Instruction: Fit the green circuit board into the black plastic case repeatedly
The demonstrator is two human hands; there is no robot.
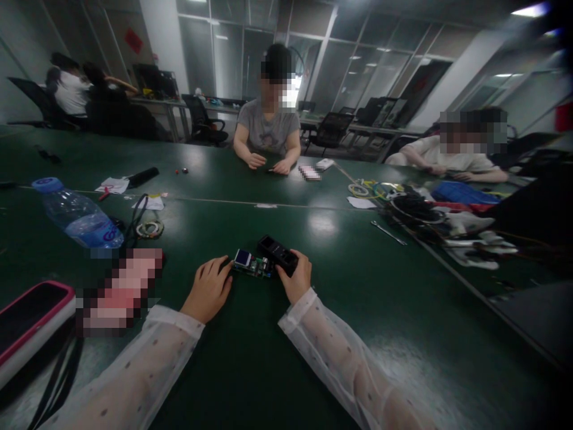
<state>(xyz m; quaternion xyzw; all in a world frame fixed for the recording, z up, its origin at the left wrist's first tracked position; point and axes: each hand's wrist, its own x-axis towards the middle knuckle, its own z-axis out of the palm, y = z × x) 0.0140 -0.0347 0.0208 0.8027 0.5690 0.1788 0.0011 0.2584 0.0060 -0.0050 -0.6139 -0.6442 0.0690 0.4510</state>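
Note:
A small green circuit board (254,266) with a square display lies on the green table in front of me. My left hand (209,289) rests beside its left end, fingers stretched out, the fingertips at or very near the board's edge. Between the thumb and fingers of my right hand (296,279) is a black plastic case (276,252) with a rectangular window and small openings. The case is tilted and sits just behind the board's right end, partly overlapping it in view. Whether the two touch cannot be made out.
On the left stand a water bottle (80,218), a blurred-out pink item (123,292) and a pink-edged device (36,322). A wrench (388,233) and a heap of cables (430,215) lie right. A person (267,128) sits opposite, another (447,155) far right.

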